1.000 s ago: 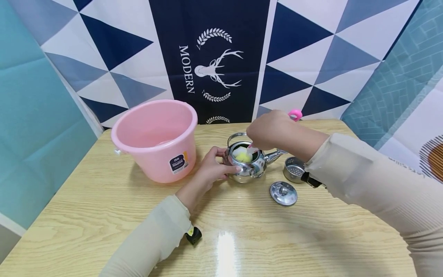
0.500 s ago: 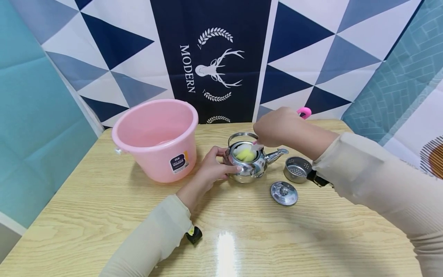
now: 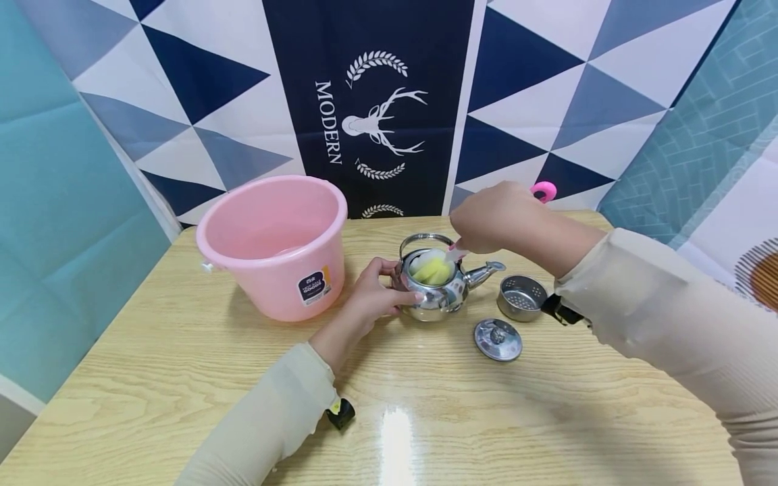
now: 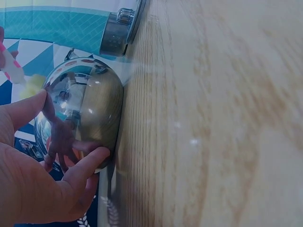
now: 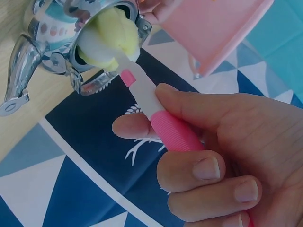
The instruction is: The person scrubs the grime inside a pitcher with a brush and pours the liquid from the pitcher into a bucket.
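Observation:
My left hand [image 3: 372, 295] holds the rounded side of a shiny metal teapot [image 3: 434, 302], its thumb near the rim and its fingers around the body in the left wrist view. The teapot stands upright on the table, spout to the right, arched handle raised. In my right hand [image 5: 227, 151] is the pink and white handle of a sponge brush [image 5: 177, 135], gripped between thumb and curled fingers. Its yellow and white sponge head [image 5: 116, 35] sits in the teapot's open mouth; the lower part is hidden inside.
A perforated metal strainer [image 3: 521, 298] and the round teapot lid [image 3: 498, 339] lie right of the teapot on the wooden table [image 3: 462, 418]. The pink bucket [image 3: 273, 291] stands to the left. Behind is a patterned cloth [image 3: 389, 182].
My right hand has shifted right and slightly up with the brush handle, and more of the yellow sponge shows at the teapot mouth. The left hand and teapot have stayed put.

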Tool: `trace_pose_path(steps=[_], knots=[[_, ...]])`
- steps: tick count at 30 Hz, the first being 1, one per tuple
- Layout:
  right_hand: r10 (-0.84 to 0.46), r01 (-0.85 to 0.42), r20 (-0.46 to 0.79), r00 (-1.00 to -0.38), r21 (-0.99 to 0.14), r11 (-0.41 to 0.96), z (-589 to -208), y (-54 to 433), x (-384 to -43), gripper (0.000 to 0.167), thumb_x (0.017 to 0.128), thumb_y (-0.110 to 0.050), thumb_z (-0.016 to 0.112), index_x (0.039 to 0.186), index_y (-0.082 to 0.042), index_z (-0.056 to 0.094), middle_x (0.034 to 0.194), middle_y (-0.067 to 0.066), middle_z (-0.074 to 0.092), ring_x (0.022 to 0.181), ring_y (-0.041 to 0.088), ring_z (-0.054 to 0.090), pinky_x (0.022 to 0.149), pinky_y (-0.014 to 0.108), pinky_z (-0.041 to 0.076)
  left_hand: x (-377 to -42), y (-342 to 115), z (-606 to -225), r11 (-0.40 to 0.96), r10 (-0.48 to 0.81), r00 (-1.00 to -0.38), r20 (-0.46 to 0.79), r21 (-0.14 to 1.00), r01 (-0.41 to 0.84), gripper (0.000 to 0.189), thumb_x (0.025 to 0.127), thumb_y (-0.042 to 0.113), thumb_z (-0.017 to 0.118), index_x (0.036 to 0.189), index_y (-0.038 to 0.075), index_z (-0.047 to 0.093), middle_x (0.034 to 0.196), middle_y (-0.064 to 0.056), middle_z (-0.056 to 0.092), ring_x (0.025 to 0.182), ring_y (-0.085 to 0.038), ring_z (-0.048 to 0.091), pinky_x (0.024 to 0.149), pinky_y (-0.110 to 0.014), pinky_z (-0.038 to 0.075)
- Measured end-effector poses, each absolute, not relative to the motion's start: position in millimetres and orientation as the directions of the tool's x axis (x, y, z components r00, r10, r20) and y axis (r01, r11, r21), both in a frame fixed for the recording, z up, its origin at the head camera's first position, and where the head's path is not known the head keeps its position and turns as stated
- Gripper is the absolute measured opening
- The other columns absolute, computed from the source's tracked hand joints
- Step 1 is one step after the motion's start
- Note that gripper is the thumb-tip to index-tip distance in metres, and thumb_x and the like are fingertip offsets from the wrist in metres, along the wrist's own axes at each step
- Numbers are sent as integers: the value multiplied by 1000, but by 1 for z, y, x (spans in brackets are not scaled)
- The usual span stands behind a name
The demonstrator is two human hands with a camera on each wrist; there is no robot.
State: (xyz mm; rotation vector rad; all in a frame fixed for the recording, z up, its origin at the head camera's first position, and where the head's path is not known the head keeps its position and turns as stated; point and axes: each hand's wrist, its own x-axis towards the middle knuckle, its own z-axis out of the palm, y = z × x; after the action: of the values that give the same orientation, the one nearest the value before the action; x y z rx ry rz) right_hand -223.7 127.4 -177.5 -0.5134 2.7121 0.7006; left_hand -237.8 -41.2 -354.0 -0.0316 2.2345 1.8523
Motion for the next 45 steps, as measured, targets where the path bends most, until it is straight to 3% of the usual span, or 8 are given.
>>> trace_pose_path(steps=[22, 28, 45], knots=[[-256, -379, -335, -907, 382, 843, -162, 143, -213, 26, 97, -36, 58, 82, -16, 66, 66, 0, 53, 63, 19, 53, 58, 37, 39, -236, -42, -352, 206, 146, -970, -196, 965, -164, 65, 70, 8, 88, 123, 15, 52, 125, -5, 48, 93, -21, 53, 75, -38, 57], [-256, -371, -319, -912, 379, 848, -159, 149, -210, 25, 96, -36, 59, 85, -16, 67, 67, 0, 54, 63, 19, 52, 58, 37, 38, -236, -41, -353, 202, 141, -971, -193, 966, -163, 65, 69, 7, 88, 123, 15, 52, 124, -4, 49, 91, -21, 53, 73, -37, 57], [-326, -396, -252, -911, 320, 861, -153, 174, -207, 28, 98, -35, 57, 76, -19, 64, 65, -1, 53, 60, 17, 50, 56, 37, 36, -235, -42, -353, 191, 147, -970, -194, 968, -164, 66, 69, 9, 89, 125, 14, 52, 126, -5, 48, 91, -21, 54, 74, -38, 57]])
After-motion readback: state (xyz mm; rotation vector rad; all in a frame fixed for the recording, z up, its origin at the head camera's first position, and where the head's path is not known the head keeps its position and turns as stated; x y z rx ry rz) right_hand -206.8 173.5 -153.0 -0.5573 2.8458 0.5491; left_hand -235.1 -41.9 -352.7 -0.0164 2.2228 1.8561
